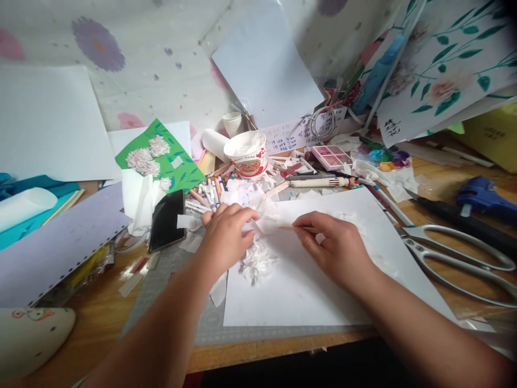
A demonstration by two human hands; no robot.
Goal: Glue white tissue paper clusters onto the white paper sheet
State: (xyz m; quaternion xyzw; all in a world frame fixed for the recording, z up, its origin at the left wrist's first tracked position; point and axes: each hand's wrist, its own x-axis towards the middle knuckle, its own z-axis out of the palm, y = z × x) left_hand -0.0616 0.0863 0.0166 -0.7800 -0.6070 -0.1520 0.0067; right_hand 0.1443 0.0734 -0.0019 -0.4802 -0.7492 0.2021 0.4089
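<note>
My right hand [333, 245] is closed on a thin wooden stick [286, 228], whose tip points left over the white sheet [299, 296]. My left hand [230, 231] is just left of the tip, thumb and forefinger bent towards a thin piece of white tissue [269, 222]. Whether those fingers grip the tissue is too unclear to tell. Below them, a crumpled white paper flower [258, 262] lies on the sheet's left part. More faint white paper pieces lie on the sheet beyond my right hand.
Large scissors [428, 248] and a blue glue gun [484, 196] lie at the right. A black phone [167, 220] is left of my left hand. Behind stand a paper bowl [246, 153], pens and a pink palette [331, 157]. A green flower card [159, 156] leans at the back left.
</note>
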